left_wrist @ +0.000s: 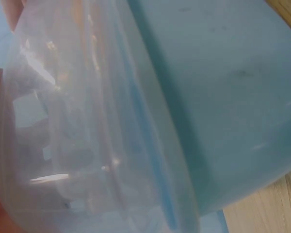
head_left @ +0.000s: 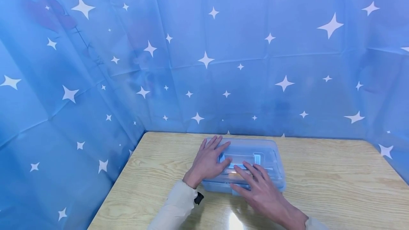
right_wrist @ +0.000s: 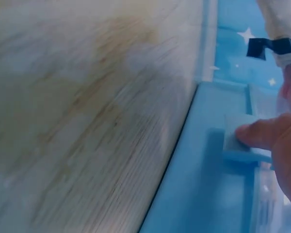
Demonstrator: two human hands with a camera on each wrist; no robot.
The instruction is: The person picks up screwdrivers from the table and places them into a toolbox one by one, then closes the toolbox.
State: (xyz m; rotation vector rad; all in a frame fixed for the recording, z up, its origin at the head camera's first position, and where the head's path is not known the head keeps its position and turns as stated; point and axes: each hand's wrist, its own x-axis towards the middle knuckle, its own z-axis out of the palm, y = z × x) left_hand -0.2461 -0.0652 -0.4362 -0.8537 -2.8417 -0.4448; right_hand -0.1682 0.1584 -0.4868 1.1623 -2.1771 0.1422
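A blue plastic storage box (head_left: 278,168) with a clear lid (head_left: 246,146) stands near the table's far edge, and the lid lies over it. Through the lid some whitish and bluish items show, their kind unclear. My left hand (head_left: 207,160) rests on the lid's left part with its fingers spread. Over the front right part is my right hand (head_left: 263,192), its fingers extended across the lid. In the right wrist view its thumb (right_wrist: 257,133) presses on a latch (right_wrist: 235,153) at the box's front. The left wrist view shows the box's blue side wall (left_wrist: 237,73) close up.
The box stands on a wood-grain table (head_left: 332,176) with rounded far corners. Behind and to the left hangs a blue curtain (head_left: 243,105) with white stars. A black strap (head_left: 198,198) circles the left wrist by the light sleeve (head_left: 174,205).
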